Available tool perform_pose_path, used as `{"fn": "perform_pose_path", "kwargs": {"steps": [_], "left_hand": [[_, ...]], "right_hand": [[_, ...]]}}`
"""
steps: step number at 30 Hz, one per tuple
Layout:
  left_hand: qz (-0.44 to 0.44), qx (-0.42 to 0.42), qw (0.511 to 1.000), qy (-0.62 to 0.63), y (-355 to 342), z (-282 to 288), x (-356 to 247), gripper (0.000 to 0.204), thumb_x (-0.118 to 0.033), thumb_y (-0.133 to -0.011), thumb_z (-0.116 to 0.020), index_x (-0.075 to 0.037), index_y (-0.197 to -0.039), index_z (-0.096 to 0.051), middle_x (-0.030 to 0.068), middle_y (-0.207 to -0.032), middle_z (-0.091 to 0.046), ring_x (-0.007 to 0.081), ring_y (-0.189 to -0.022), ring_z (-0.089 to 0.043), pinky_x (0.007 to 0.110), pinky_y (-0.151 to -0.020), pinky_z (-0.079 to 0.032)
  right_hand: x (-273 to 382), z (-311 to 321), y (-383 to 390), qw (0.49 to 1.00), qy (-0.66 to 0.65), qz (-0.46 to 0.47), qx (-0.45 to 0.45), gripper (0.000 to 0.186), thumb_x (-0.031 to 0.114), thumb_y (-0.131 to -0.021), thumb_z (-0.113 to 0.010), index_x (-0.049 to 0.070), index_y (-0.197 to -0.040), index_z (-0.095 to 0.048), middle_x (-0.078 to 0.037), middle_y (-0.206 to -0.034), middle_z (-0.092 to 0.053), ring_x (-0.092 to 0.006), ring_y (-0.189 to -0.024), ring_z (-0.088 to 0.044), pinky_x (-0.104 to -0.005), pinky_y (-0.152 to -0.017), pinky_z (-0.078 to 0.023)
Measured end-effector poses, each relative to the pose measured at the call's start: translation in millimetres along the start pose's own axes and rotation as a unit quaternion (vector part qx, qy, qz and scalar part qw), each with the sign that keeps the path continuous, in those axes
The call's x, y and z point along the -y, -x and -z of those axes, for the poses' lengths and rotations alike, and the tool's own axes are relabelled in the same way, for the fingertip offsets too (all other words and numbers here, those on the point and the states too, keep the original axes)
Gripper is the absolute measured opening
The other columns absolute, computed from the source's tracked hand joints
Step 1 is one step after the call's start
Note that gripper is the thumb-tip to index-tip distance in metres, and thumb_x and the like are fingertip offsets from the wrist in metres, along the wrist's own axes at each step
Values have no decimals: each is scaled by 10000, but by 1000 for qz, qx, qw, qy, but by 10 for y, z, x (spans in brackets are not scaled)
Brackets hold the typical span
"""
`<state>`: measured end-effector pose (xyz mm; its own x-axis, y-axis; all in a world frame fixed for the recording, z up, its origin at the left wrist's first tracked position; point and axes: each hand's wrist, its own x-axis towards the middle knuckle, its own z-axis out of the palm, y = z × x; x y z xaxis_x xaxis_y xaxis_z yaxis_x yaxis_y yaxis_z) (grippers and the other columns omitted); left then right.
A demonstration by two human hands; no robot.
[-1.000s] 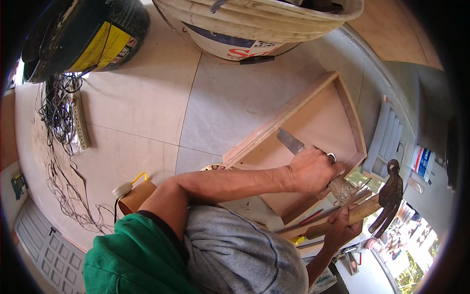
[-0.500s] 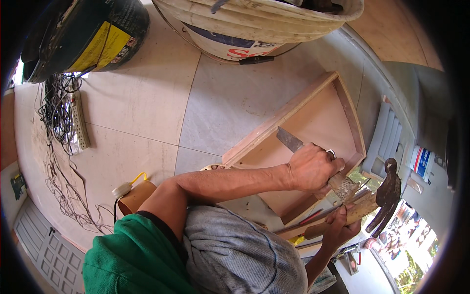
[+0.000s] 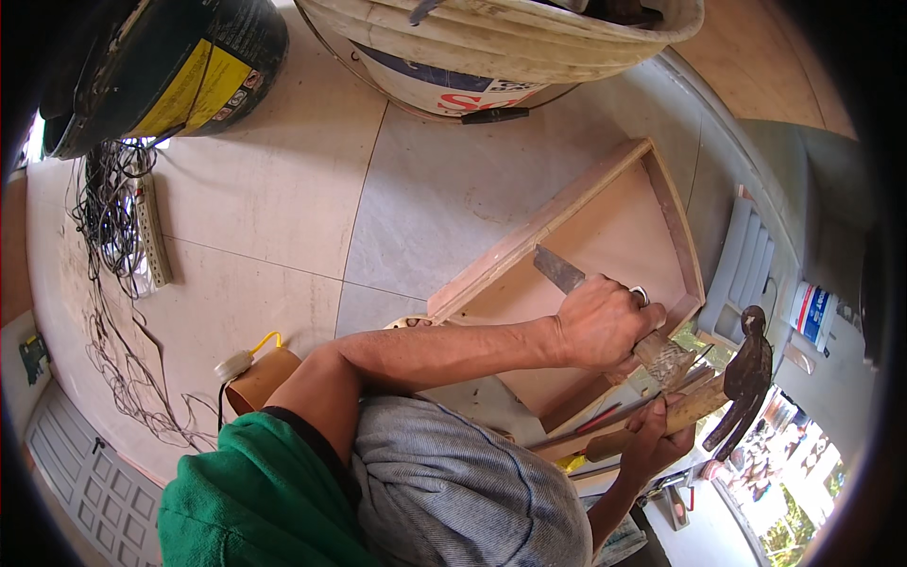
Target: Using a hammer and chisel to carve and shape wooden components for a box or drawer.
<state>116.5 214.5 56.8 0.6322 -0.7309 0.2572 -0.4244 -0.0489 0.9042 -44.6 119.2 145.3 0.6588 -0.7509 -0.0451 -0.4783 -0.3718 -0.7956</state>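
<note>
Far left of frame: tangled wires [image 3: 113,312] and a pale power strip [image 3: 151,230] on the tile floor [image 3: 274,189]. Upper left: dark drum [image 3: 170,66] with a yellow label, cylindrical, scuffed. Top centre: off-white bucket [image 3: 491,47], rim dirty, tools inside, not identifiable.

Centre to right: shallow wooden frame [image 3: 624,236], raw pale board with raised edge strips, lying flat on the tiles.

Left hand [image 3: 600,326] closed around the chisel [image 3: 567,274]; flat grey steel blade points up-left over the frame's panel, and the handle's butt looks frayed or wrapped. Blade tip sits near the left edge strip; contact cannot be confirmed.

Right hand [image 3: 661,435], lower right, gripped on the hammer [image 3: 727,387]: wooden shaft, dark rusty claw head, held clear of the chisel butt.

Progress, judged: frame is assembled; no chips or cut recess visible on the panel, so chiselling looks barely begun. Most of the cut remains.
</note>
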Motion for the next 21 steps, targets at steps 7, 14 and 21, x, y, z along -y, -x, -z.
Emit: {"fn": "perform_pose_path", "kwargs": {"steps": [7,14,21], "left_hand": [[13,-1,1000,2,-1,-21,14,408,-293,-553,-777,-83,-845,-585,121,-642,-594,345,-610,-605,452,-559,-454],[15,7,1000,0,-14,9,6,417,-281,-544,-775,-85,-862,-590,119,-642,-593,343,-611,-608,452,-559,-457],[22,-1,1000,9,-28,31,7,429,-274,-516,-767,-76,-856,-595,121,-638,-592,349,-611,-604,452,-565,-465]], "right_hand": [[-2,-14,6,1000,-5,-6,4,180,117,-856,-565,-21,-941,-487,-54,-642,-496,-115,-485,-472,-260,-463,-407],[-6,-20,1,1000,-13,-8,5,181,108,-854,-560,-22,-950,-479,-60,-658,-494,-117,-492,-476,-261,-463,-410],[-26,-22,-11,1000,-19,1,21,170,110,-859,-559,-11,-929,-463,-55,-653,-483,-114,-490,-467,-257,-464,-403]]}}
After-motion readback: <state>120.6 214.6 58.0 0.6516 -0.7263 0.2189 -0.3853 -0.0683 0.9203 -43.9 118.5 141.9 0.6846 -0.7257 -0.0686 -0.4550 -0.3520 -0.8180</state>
